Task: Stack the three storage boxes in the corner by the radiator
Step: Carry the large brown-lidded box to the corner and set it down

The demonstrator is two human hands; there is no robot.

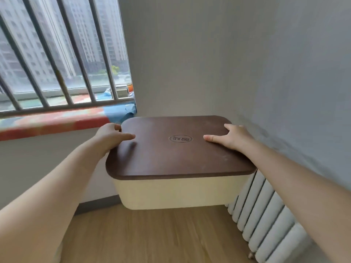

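One storage box (174,192) sits in the corner, cream-sided with a brown lid (171,158) that carries an oval "three" logo. My left hand (112,135) grips the lid's left edge, thumb on top and fingers curled over the side. My right hand (229,138) lies flat on the right part of the lid with its fingers spread. The box's bottom edge meets the wooden floor (152,236); I cannot tell whether it rests there or hangs just above. No other box is in view.
A white radiator (266,219) runs along the right wall, touching or very close to the box's right side. A barred window (57,54) with a colourful sill (51,124) is on the left. Grey walls meet behind the box.
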